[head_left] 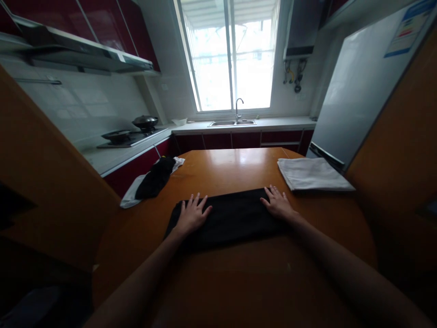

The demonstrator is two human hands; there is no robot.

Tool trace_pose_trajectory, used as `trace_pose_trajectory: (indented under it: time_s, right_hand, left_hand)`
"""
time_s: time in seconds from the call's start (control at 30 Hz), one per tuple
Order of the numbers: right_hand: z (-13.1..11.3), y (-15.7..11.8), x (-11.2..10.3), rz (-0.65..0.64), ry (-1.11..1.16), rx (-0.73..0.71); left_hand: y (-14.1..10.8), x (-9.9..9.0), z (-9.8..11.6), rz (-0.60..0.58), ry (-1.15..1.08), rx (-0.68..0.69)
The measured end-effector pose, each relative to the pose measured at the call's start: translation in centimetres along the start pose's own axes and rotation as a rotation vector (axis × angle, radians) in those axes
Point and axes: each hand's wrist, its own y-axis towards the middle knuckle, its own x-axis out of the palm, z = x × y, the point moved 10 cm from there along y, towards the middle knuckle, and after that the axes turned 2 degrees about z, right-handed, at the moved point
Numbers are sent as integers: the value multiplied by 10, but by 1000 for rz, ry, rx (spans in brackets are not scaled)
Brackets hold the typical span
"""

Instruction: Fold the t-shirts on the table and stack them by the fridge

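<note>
A black cloth garment (235, 216), folded into a long flat rectangle, lies across the middle of the wooden table (235, 282). I cannot make out which kind of garment it is. My left hand (191, 216) rests on its left end, palm down with the fingers spread. On the right end lies my right hand (278, 205), also flat with fingers apart, near the garment's far edge. Neither hand grips the fabric. Parts of the garment's two ends are hidden under my hands and forearms.
A folded white cloth (314, 174) lies at the table's right. Crumpled black clothing (156, 177) sits on white fabric (131, 193) at the left edge. Beyond the table are a counter with a sink (223, 123), a stove with a wok (145, 121), and a fridge (355, 86).
</note>
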Motion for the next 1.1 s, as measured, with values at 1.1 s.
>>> trace_pose_trajectory:
  time_s: [1.1]
  right_hand:
    - [-23, -20, -40, 331, 16, -97]
  left_hand:
    - [-17, -4, -143, -402, -530, -355]
